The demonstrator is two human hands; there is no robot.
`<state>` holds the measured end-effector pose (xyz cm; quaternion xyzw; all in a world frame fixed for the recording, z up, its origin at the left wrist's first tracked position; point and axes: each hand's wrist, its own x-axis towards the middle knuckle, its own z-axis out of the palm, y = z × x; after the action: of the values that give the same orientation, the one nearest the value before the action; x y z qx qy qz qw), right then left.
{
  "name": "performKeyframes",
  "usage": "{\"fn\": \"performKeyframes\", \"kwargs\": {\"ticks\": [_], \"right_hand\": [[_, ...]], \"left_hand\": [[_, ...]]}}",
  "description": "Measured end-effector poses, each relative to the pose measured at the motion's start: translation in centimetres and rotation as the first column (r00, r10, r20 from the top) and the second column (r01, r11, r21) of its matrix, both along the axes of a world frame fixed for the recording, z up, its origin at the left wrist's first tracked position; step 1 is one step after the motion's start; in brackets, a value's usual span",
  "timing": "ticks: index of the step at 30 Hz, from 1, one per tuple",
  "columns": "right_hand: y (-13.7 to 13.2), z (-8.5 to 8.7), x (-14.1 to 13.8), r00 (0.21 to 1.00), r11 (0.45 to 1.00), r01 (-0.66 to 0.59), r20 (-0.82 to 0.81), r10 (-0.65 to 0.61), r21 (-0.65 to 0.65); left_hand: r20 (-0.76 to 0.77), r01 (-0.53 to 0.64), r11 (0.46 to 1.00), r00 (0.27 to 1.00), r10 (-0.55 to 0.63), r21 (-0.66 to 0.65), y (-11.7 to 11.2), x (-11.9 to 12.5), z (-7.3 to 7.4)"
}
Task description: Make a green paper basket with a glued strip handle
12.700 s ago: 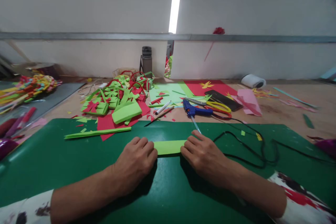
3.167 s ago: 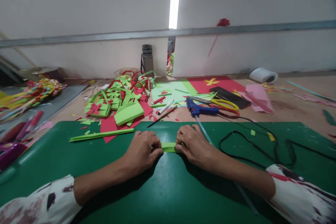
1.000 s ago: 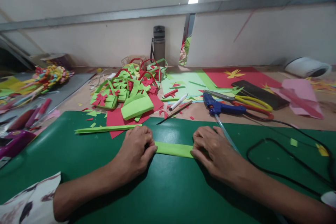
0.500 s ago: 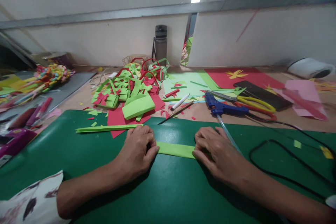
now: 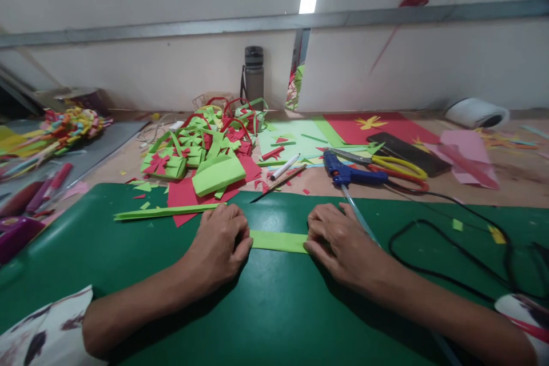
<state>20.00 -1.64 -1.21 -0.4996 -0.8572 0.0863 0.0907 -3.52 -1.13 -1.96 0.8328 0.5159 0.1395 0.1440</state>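
A folded light-green paper strip lies flat on the green cutting mat. My left hand presses down on the strip's left end with curled fingers. My right hand presses on its right end, fingers curled too. Both ends of the strip are hidden under my hands. Only the middle part shows between them.
A heap of green and red paper pieces lies behind the mat, and a long green strip on its far edge. A blue glue gun, scissors, a phone, a pen and a black cord lie at the right. A bottle stands by the wall.
My hands stay on the strip's ends, a little closer together than half a second ago. Three seconds ago they were nearly touching over a short visible piece; since then they slid apart.
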Motion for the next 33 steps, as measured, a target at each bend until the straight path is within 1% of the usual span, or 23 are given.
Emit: {"fn": "performKeyframes", "kwargs": {"ticks": [2,3,5,7,10,13,17,21,28,33], "right_hand": [[0.0,0.0,0.1,1.000,1.000,-0.002,-0.019,0.002,-0.004],[0.0,0.0,0.2,0.999,1.000,-0.006,-0.035,0.005,-0.005],[0.0,-0.1,0.3,0.997,1.000,-0.011,-0.073,0.011,-0.004],[0.0,-0.2,0.5,0.995,1.000,-0.015,-0.099,0.015,0.004],[0.0,-0.3,0.5,0.994,1.000,-0.017,-0.105,0.018,0.004],[0.0,-0.1,0.4,0.996,1.000,-0.015,-0.092,0.015,-0.002],[0.0,0.2,0.2,0.997,1.000,-0.006,-0.075,0.005,-0.005],[0.0,0.1,0.3,0.997,1.000,-0.010,-0.074,0.009,-0.012],[-0.1,-0.1,0.4,0.996,1.000,-0.007,-0.088,0.007,-0.002],[-0.1,-0.1,0.4,0.996,1.000,-0.007,-0.087,0.007,-0.001]], "left_hand": [[-0.032,0.023,1.000,0.999,-0.023,0.017,0.1,-0.1,0.0],[-0.051,0.054,0.998,0.997,-0.052,0.036,0.2,-0.2,0.1],[-0.112,0.157,0.984,0.983,-0.147,0.087,0.5,-0.4,0.1],[-0.201,0.282,0.951,0.946,-0.253,0.129,0.8,-0.5,0.2],[-0.310,0.444,0.883,0.870,-0.384,0.153,1.2,-0.3,0.5],[-0.372,0.546,0.827,0.801,-0.469,0.133,1.2,0.2,1.3],[-0.418,0.574,0.814,0.764,-0.492,0.092,1.1,0.7,2.3],[-0.437,0.576,0.812,0.756,-0.487,0.092,0.9,1.0,2.6],[-0.425,0.567,0.812,0.774,-0.469,0.137,0.9,0.6,1.5],[-0.387,0.530,0.836,0.807,-0.445,0.144,1.0,-0.4,1.1]]}}
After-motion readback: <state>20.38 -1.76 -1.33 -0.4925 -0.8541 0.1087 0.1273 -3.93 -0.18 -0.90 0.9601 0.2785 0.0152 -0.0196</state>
